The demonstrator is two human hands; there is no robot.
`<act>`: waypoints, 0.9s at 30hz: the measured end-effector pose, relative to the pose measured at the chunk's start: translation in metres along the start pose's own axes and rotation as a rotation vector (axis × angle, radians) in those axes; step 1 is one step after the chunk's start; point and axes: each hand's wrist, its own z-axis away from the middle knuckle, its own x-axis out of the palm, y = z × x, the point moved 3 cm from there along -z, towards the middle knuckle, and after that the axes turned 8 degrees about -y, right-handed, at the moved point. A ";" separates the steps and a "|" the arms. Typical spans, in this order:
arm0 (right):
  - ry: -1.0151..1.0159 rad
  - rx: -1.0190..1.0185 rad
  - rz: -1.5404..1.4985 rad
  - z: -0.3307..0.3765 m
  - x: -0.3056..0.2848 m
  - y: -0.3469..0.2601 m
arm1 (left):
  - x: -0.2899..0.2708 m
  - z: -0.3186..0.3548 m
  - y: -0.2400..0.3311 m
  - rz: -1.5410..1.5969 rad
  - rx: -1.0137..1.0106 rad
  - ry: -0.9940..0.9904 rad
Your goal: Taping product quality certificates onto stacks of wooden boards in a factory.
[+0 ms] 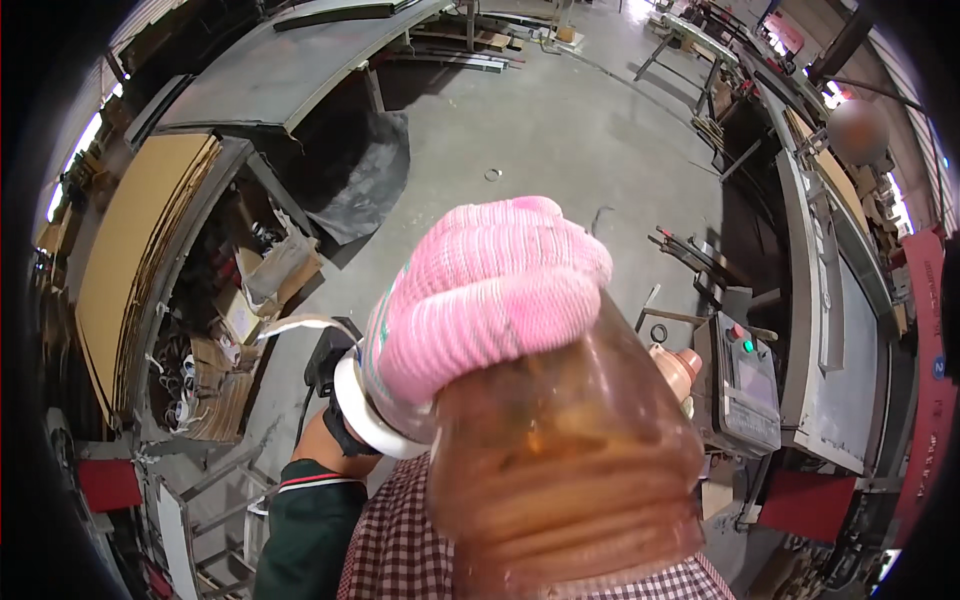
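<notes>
Pink-gloved left hand [480,300] round blurred amber bottle [565,450], base cut off.

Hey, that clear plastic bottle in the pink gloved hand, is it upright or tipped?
Tipped. The clear plastic bottle points its ribbed base at the camera, amber liquid inside, gripped by the pink-gloved left hand. Cap hidden, so open or shut cannot be told.

Bottle right up in your face

Your left hand [480,300] in its pink knit glove is wrapped around a clear plastic bottle [565,460] of amber liquid, held close under the camera. Cardboard sheets [135,250] are stacked off left, with a grey control box [745,385] at right on the concrete floor [580,130].
</notes>
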 end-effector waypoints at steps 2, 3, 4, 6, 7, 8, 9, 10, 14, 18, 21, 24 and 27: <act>0.032 0.004 0.007 0.001 -0.001 0.001 | -0.002 -0.009 0.001 0.007 0.062 -0.015; 0.044 0.004 0.008 0.004 -0.002 0.001 | 0.000 -0.013 0.002 -0.010 0.107 -0.027; 0.057 0.003 0.009 0.004 -0.001 0.001 | -0.001 -0.016 0.001 -0.028 0.152 -0.039; 0.055 0.001 0.011 0.005 -0.001 0.002 | -0.001 -0.021 0.003 -0.066 0.242 -0.059; 0.054 0.001 0.011 0.006 -0.001 0.002 | -0.002 -0.022 0.005 -0.100 0.237 -0.040; 0.048 -0.008 0.014 0.003 -0.002 0.007 | -0.004 -0.022 0.005 -0.133 0.231 -0.021; 0.068 0.015 0.031 0.004 -0.003 0.008 | -0.007 -0.022 0.008 -0.180 0.155 0.045; 0.077 0.023 0.038 0.000 -0.005 0.016 | -0.012 -0.021 0.009 -0.199 0.084 0.086; 0.096 0.033 0.063 -0.013 -0.007 0.042 | -0.036 -0.019 0.007 -0.149 -0.154 0.189; 0.105 0.025 0.054 -0.028 -0.006 0.070 | -0.073 -0.026 -0.006 -0.147 -0.022 0.041; 0.091 0.016 0.027 -0.042 -0.002 0.087 | -0.115 -0.028 -0.021 -0.122 0.034 -0.130; 0.077 0.010 0.002 -0.058 0.001 0.101 | -0.143 -0.024 -0.033 -0.107 0.067 -0.298; 0.068 0.003 -0.021 -0.073 0.004 0.115 | -0.162 -0.023 -0.042 -0.094 0.047 -0.293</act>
